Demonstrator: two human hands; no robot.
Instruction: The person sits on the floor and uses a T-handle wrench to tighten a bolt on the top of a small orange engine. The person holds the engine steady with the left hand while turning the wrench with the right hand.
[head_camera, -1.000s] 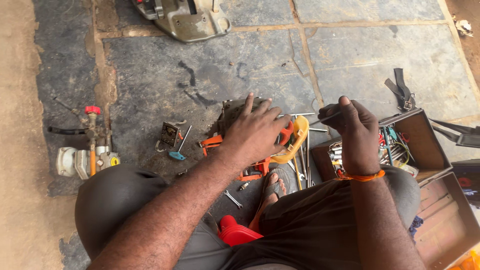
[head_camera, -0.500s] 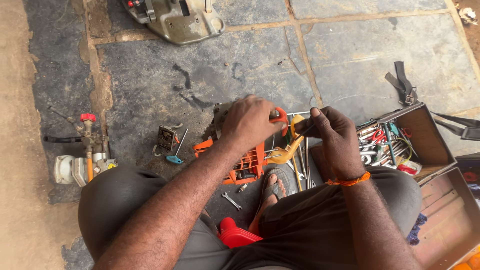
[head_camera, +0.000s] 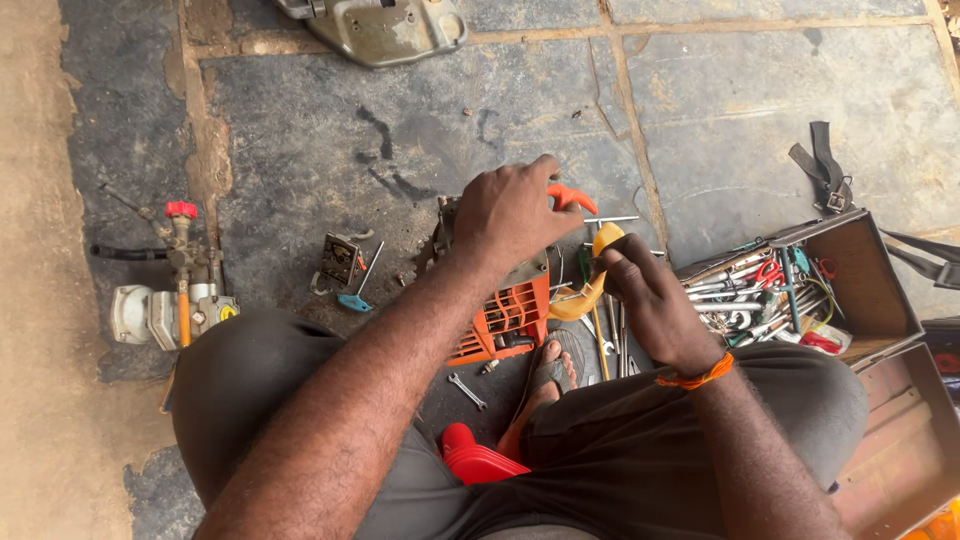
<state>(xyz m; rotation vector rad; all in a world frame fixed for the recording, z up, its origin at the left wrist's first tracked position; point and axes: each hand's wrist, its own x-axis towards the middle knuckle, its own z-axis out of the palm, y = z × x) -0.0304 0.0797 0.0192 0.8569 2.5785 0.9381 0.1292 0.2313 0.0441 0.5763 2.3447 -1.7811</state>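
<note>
**One hand steadies, the other works**

The left hand (head_camera: 512, 215) is spread flat over the top of the orange engine housing (head_camera: 505, 318), apparently pinning it to the stone floor (head_camera: 330, 130). The right hand (head_camera: 648, 300) is curled shut around a yellow-handled tool (head_camera: 590, 290) at the housing's 3 o'clock. The open toolbox (head_camera: 860, 280) sits farther toward 3 o'clock, within reach; a small spanner (head_camera: 467, 390) lies at 6 o'clock.
</note>
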